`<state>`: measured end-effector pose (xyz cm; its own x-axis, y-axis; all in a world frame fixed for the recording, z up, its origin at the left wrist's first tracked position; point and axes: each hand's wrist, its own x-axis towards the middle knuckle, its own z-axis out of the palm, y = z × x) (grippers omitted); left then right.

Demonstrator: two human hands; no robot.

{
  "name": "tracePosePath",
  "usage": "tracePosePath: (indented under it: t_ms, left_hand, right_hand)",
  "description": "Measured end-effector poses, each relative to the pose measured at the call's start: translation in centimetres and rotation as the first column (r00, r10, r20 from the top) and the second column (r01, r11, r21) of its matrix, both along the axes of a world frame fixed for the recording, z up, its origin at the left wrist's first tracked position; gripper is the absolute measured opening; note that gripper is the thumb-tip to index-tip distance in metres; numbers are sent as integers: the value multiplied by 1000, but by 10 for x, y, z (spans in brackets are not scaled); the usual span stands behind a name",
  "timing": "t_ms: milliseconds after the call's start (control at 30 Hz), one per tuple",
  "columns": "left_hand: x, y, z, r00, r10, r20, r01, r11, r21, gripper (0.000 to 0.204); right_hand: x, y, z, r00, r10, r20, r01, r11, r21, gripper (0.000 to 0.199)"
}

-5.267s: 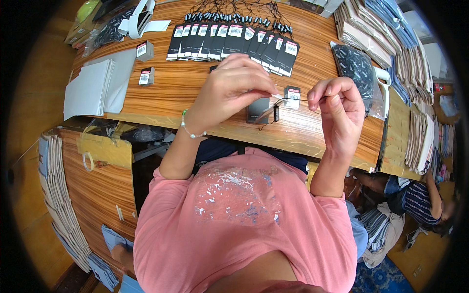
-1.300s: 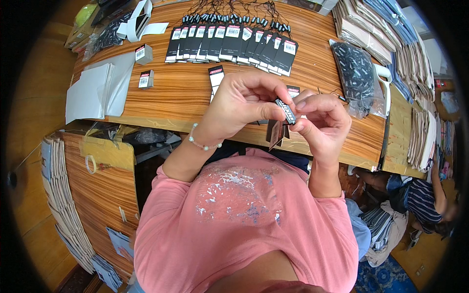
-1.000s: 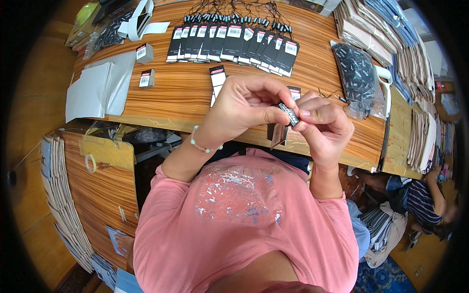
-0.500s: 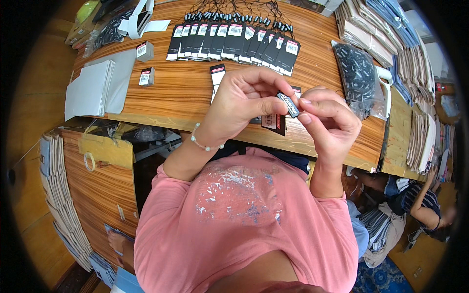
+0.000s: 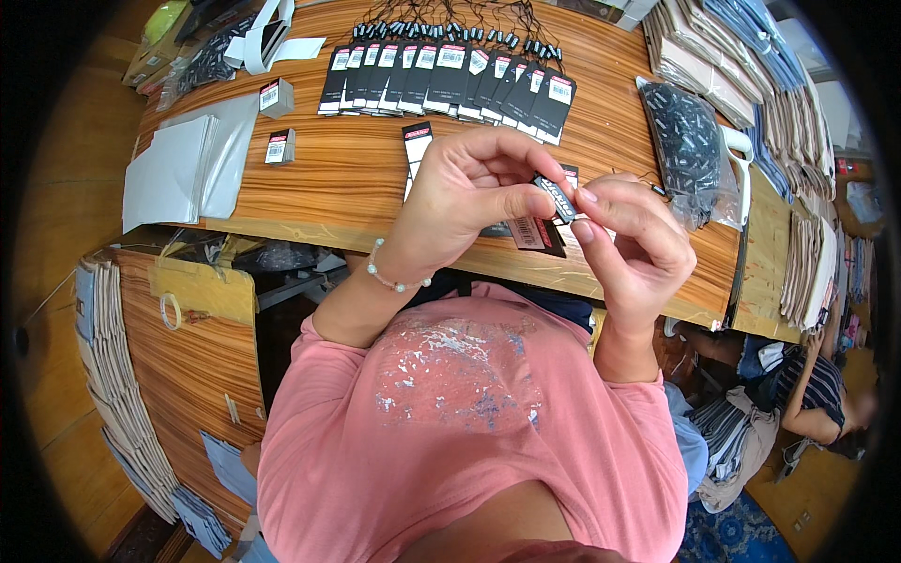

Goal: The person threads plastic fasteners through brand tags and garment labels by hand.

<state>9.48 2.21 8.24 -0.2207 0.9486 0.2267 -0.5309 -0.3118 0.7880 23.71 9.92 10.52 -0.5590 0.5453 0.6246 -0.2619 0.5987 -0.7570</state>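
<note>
Over the table's near edge, my left hand (image 5: 465, 188) pinches a small black string seal (image 5: 556, 198) with white lettering between thumb and fingertips. My right hand (image 5: 638, 235) is closed too, its thumb and forefinger pressed together at the seal's other end. Just below the seal, a dark hang tag (image 5: 538, 235) with a barcode label is tilted and partly hidden by my fingers. Behind my left hand, another black hang tag (image 5: 417, 141) lies on the table. A fanned row of black hang tags (image 5: 436, 84) with corded seals lies farther back.
Two small label stacks (image 5: 280, 147) and white sheets (image 5: 169, 174) lie at left. A clear bag of black seals (image 5: 690, 141) sits right, beside folded garments (image 5: 704, 61). At far right is a person in a striped top (image 5: 815, 394). A tape roll (image 5: 171, 311) hangs lower left.
The hang tag beneath the seal has shifted slightly right and tilted. The seal has turned a little in my fingers, and a bit of black cord shows behind my right hand.
</note>
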Motion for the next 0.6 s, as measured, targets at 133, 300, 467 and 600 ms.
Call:
tracePosePath:
  t_ms: [133, 300, 467, 600]
  left_hand:
    - [2, 0, -1, 1000, 24, -8, -23, 1000, 21, 17]
    - [6, -1, -2, 1000, 13, 18, -13, 999, 48, 18]
    - [7, -5, 1, 988, -79, 133, 73, 996, 52, 18]
    - [7, -5, 2, 986, -68, 151, 60, 996, 60, 17]
  right_hand:
    - [0, 0, 0, 1000, 15, -13, -15, 1000, 3, 18]
    - [-1, 5, -5, 992, 90, -84, -82, 992, 91, 19]
    - [-4, 5, -7, 977, 145, -155, -131, 986, 99, 22]
    - [-6, 8, -8, 975, 148, -169, -127, 983, 129, 23]
